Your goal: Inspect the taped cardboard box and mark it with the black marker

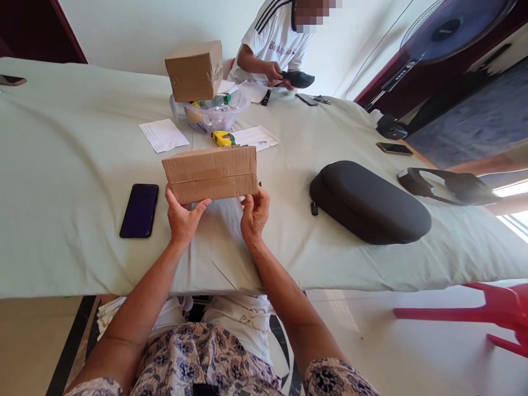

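Observation:
Between both hands I hold a brown cardboard box [212, 173], raised over the cloth-covered table and slightly tilted. My left hand [183, 217] grips its lower left corner, thumb along the bottom edge. At the lower right corner is my right hand [254, 214], its fingers curled against the box. Just beyond the box lie a yellow tape measure [223, 138] and a white printed paper [259, 137]. A dark smartphone [139, 210] rests left of my left hand.
A plastic basin [214, 116] of odds and ends has another cardboard box [193, 74] on it. Right of me lie a black case [371, 202] and a headset [443, 186]. Across the table a person in a white shirt [274, 41] handles a dark object [303, 80]. A red stool [495, 305] stands lower right.

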